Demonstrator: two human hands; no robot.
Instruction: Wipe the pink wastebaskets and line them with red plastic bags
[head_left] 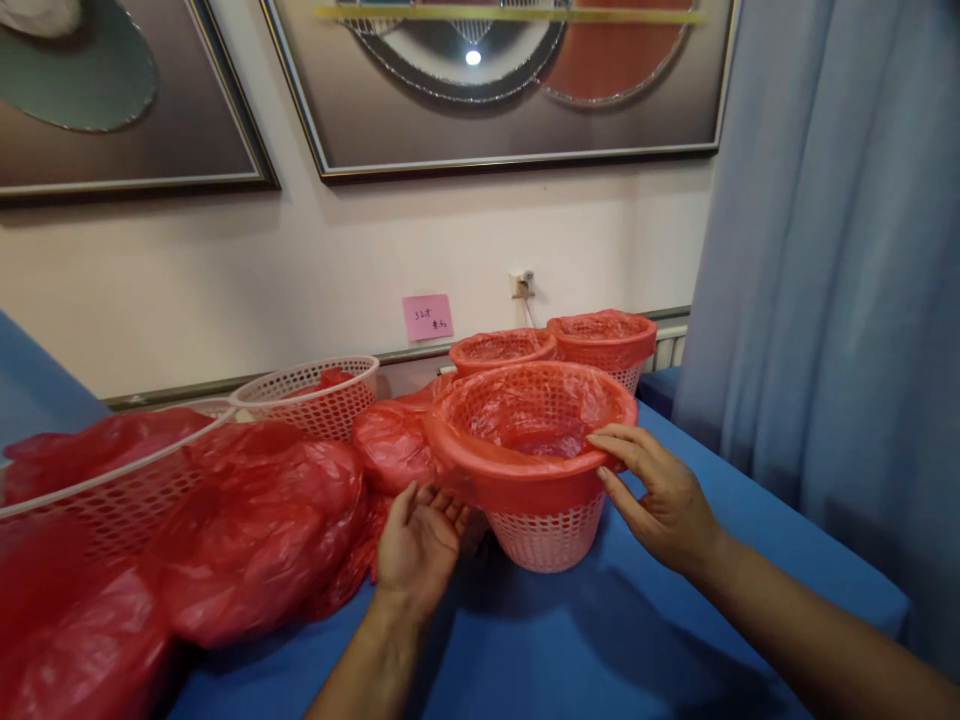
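Observation:
A white perforated plastic basket stands before me, lined with a red plastic bag folded down over its rim. My right hand is at the right side of that rim, fingers over the top edge and thumb just below, closed on it. Palm up and fingers loosely curled, my left hand is beside the basket's lower left, holding nothing that I can see. A crumpled heap of red plastic bags lies to the left of this hand.
Two more bag-lined baskets, one at centre back and one at right back, stand by the wall. Unlined white baskets with red plastic are at left. A blue-covered table carries everything; a blue curtain hangs at right.

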